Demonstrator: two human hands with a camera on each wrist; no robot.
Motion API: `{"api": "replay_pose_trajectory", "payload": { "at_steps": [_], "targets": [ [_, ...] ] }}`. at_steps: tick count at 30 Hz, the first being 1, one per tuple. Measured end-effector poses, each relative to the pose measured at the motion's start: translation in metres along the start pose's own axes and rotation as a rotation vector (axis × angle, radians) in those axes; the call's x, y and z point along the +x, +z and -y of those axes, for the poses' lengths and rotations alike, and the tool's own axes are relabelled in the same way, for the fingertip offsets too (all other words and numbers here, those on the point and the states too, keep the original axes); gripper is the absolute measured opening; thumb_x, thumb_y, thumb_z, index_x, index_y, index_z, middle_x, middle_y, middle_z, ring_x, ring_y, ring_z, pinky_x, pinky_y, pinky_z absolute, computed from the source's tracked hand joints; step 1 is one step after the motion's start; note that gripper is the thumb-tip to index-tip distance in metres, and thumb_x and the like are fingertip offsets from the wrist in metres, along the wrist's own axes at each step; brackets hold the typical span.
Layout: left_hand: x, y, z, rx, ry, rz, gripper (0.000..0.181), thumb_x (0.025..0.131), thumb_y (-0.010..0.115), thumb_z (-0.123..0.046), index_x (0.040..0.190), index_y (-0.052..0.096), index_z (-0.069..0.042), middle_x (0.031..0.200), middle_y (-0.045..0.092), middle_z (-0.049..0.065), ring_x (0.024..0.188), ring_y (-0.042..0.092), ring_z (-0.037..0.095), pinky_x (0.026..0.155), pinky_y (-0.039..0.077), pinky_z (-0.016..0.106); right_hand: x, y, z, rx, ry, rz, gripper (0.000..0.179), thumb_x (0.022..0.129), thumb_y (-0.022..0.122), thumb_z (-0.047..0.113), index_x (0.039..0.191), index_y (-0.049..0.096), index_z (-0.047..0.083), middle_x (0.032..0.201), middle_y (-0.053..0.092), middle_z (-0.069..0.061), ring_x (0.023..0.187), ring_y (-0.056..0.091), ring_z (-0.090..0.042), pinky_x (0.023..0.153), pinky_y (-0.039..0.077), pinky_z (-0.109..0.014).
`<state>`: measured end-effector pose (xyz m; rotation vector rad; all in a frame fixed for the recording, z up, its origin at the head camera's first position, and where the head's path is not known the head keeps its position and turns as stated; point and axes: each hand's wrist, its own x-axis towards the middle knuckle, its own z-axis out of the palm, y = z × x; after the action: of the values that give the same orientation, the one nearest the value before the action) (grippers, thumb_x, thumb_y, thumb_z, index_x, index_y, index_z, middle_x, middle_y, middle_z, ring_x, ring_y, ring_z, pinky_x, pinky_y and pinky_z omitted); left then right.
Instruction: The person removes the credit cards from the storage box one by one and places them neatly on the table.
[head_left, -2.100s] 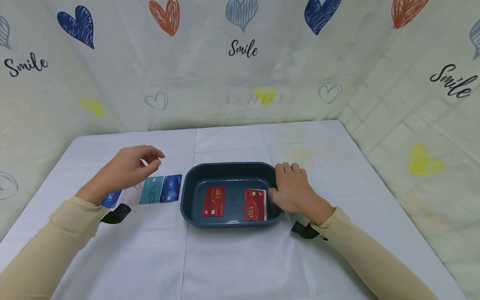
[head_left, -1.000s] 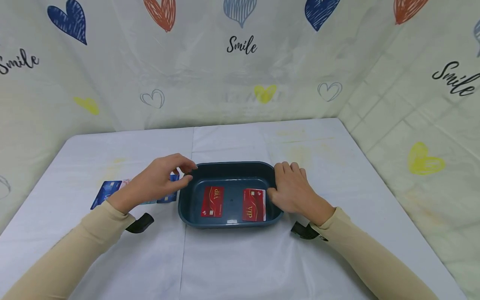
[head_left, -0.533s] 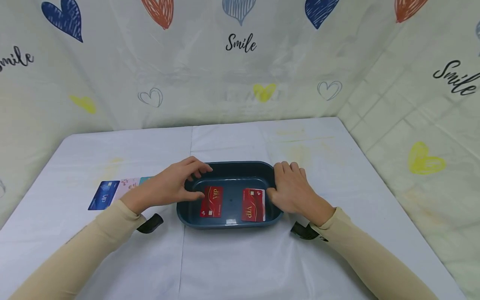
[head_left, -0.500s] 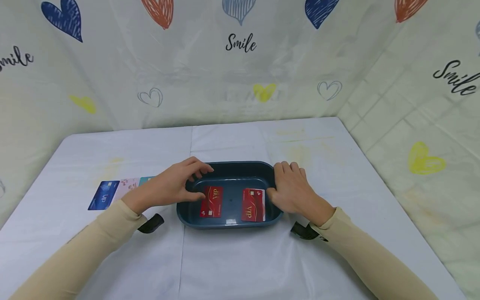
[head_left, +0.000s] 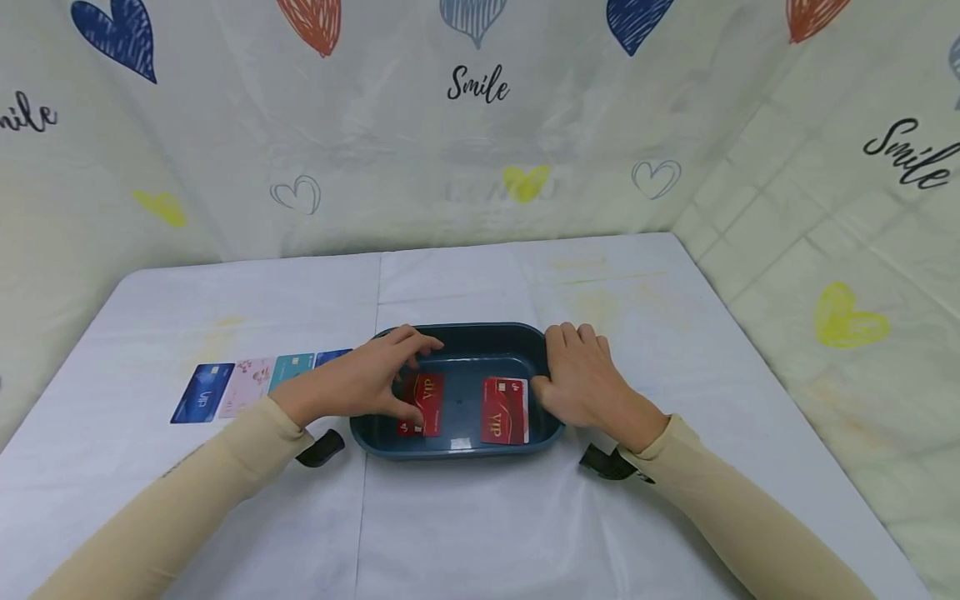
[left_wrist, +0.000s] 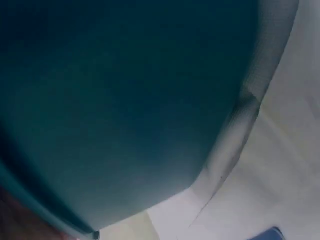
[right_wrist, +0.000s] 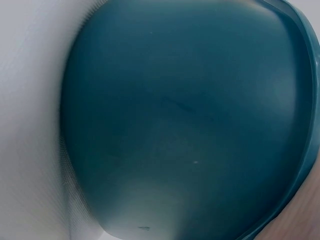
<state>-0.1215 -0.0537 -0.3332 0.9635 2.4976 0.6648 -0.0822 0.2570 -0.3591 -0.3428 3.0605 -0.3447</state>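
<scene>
A dark teal plastic tray (head_left: 465,454) rests on the white-covered table. Inside it lie two red VIP cards, the left card (head_left: 431,400) and the right card (head_left: 504,410). My left hand (head_left: 367,377) reaches over the tray's left rim, thumb and fingers spread apart above the left red card and partly covering it. My right hand (head_left: 588,375) grips the tray's right rim, fingers outside and thumb over the edge. The outer tray wall (left_wrist: 130,110) fills much of the left wrist view, and the right wrist view likewise shows the tray's side (right_wrist: 185,115).
Left of the tray is a row of cards: a blue VIP card (head_left: 202,393), a pink card (head_left: 246,387), a teal card (head_left: 291,367) and another blue card (head_left: 332,356), partly hidden by the left hand. A white curtain with hearts (head_left: 405,167) stands behind the table.
My left hand has moved right, from over the row of cards to over the left red card in the tray. The right hand keeps its grip on the rim.
</scene>
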Motion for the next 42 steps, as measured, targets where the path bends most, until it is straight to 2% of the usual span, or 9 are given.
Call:
{"api": "replay_pose_trajectory", "payload": {
  "at_steps": [7, 12, 17, 22, 32, 37, 42],
  "targets": [
    [0.013, 0.005, -0.001, 0.031, 0.016, 0.038, 0.092, 0.079, 0.089, -0.044, 0.153, 0.044, -0.014, 0.144, 0.053, 0.009, 0.123, 0.062, 0.025, 0.096, 0.062, 0.041, 0.000, 0.000, -0.001, -0.003, 0.016, 0.004, 0.038, 0.091, 0.060, 0.030, 0.113, 0.048, 0.001, 0.099, 0.050, -0.012, 0.098, 0.041, -0.031, 0.080, 0.032, -0.042],
    [0.015, 0.008, 0.002, 0.046, -0.007, 0.064, 0.097, 0.076, 0.090, -0.049, 0.154, 0.044, -0.014, 0.141, 0.055, 0.007, 0.120, 0.063, 0.022, 0.096, 0.062, 0.039, 0.001, 0.001, 0.000, -0.005, 0.004, 0.008, 0.039, 0.091, 0.059, 0.030, 0.114, 0.048, 0.001, 0.100, 0.051, -0.012, 0.099, 0.041, -0.031, 0.082, 0.034, -0.044],
    [0.017, 0.008, 0.003, 0.080, -0.002, 0.096, 0.105, 0.071, 0.093, -0.051, 0.155, 0.043, -0.012, 0.134, 0.056, 0.006, 0.114, 0.061, 0.020, 0.093, 0.062, 0.036, 0.001, 0.001, 0.000, -0.009, 0.005, 0.005, 0.038, 0.091, 0.059, 0.030, 0.113, 0.048, 0.001, 0.100, 0.050, -0.012, 0.098, 0.041, -0.031, 0.081, 0.033, -0.043],
    [0.019, 0.009, 0.001, 0.141, -0.005, 0.126, 0.107, 0.069, 0.094, -0.050, 0.155, 0.043, -0.011, 0.132, 0.057, 0.006, 0.115, 0.057, 0.019, 0.095, 0.061, 0.037, 0.000, 0.000, 0.000, -0.007, 0.008, 0.005, 0.037, 0.091, 0.059, 0.030, 0.113, 0.048, 0.001, 0.099, 0.050, -0.012, 0.098, 0.041, -0.031, 0.080, 0.032, -0.042],
    [0.020, 0.016, 0.001, 0.268, 0.015, 0.112, 0.104, 0.068, 0.095, -0.049, 0.151, 0.048, -0.009, 0.128, 0.061, 0.007, 0.121, 0.056, 0.024, 0.095, 0.062, 0.038, 0.001, 0.000, 0.001, -0.007, -0.001, 0.002, 0.035, 0.091, 0.058, 0.029, 0.110, 0.048, 0.002, 0.096, 0.049, -0.011, 0.096, 0.041, -0.030, 0.078, 0.031, -0.041],
    [0.020, 0.018, 0.001, 0.299, 0.024, 0.086, 0.106, 0.066, 0.094, -0.054, 0.150, 0.050, -0.008, 0.125, 0.063, 0.007, 0.118, 0.056, 0.023, 0.093, 0.062, 0.037, 0.001, -0.001, 0.001, -0.006, 0.000, 0.005, 0.034, 0.091, 0.058, 0.029, 0.109, 0.048, 0.002, 0.096, 0.049, -0.011, 0.094, 0.040, -0.030, 0.077, 0.029, -0.040],
    [0.020, 0.021, 0.002, 0.304, 0.022, 0.093, 0.106, 0.066, 0.093, -0.056, 0.151, 0.049, -0.012, 0.128, 0.062, 0.007, 0.119, 0.054, 0.023, 0.092, 0.062, 0.037, 0.001, 0.000, 0.001, -0.003, 0.004, 0.008, 0.035, 0.091, 0.058, 0.029, 0.110, 0.048, 0.002, 0.096, 0.049, -0.011, 0.095, 0.040, -0.030, 0.077, 0.030, -0.040]
  ]
}}
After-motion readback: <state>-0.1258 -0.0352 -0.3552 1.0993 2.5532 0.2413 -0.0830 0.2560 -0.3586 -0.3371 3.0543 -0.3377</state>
